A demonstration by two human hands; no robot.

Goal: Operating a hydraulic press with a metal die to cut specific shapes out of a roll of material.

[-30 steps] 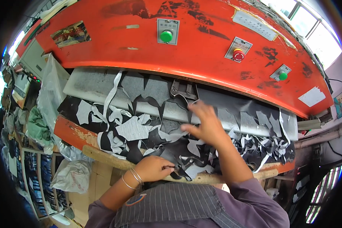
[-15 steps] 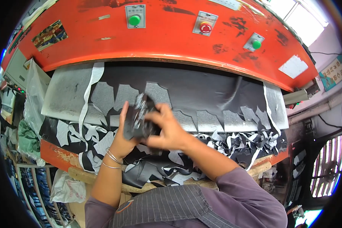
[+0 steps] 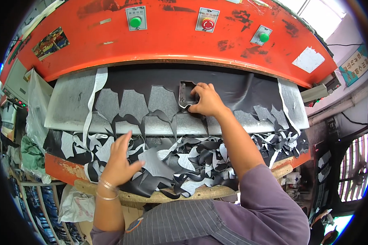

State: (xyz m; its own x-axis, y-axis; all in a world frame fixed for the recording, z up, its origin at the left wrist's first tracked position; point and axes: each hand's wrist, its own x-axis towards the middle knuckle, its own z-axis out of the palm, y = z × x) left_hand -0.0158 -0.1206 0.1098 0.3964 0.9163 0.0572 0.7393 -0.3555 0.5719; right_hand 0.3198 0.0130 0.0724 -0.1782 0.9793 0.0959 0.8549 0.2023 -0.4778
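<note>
Both hands are out over the desk (image 3: 69,102). With my right hand (image 3: 206,100) I reach to about twelve o'clock, where my fingers curl closed around the near right edge of a metal cutting die (image 3: 187,94). It is an outline-shaped steel frame that lies flat on the black sheet material (image 3: 233,87), just under the lip of the orange press head (image 3: 171,41).

At about seven o'clock my left hand (image 3: 120,161) rests palm down with its fingers spread loosely. It presses on the heap of black and grey offcuts (image 3: 192,159) and grips nothing. Two thin bangles (image 3: 104,191) circle that wrist.

Left of the die, from ten to eleven o'clock, the sheet shows a row of shaped holes (image 3: 131,104) with the pale grey cutting board visible through them. A long pale strip (image 3: 95,96) trails down across that board.

On the press head are a green button (image 3: 135,21) at eleven o'clock, a red button (image 3: 207,23) at twelve and another green button (image 3: 264,37) at one o'clock. A clear plastic bag (image 3: 37,106) hangs at nine o'clock, off the left end of the desk.
</note>
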